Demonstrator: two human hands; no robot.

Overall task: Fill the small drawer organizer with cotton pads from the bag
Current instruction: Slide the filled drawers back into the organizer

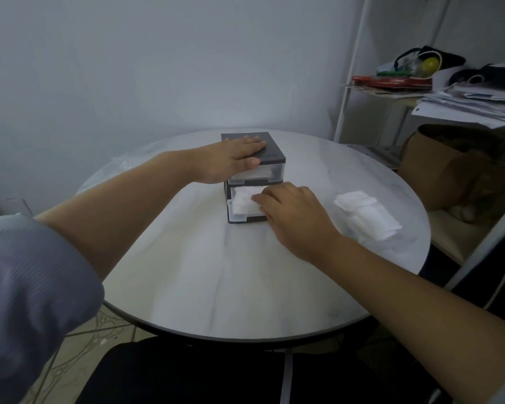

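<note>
the organizer (254, 176) stands past the middle of the round table (216, 287), nearer the far edge than the near one. a broad stretch of bare top lies between it and the near edge, and more bare top lies to its left. on its right, towards the right edge, lies a loose pile of pads (368, 217), well apart from the organizer. clear plastic (120, 167) lies at the far left edge.

the left hand (231, 161) lies flat on the organizer's dark top, fingers straight and together, thumb along the front edge above the upper drawer (257, 174), which is pushed in and shows white through its clear front.

the lower drawer (239, 214) is pulled out towards the near edge, with white pads (242, 202) lying in it. the right hand (292, 211) comes in from the right over the drawer's right side, fingers bent, the index fingertip resting on top of the pads in the drawer. the other fingertips are hidden under the knuckles, so whether the hand pinches a pad or only presses down cannot be told.
</note>
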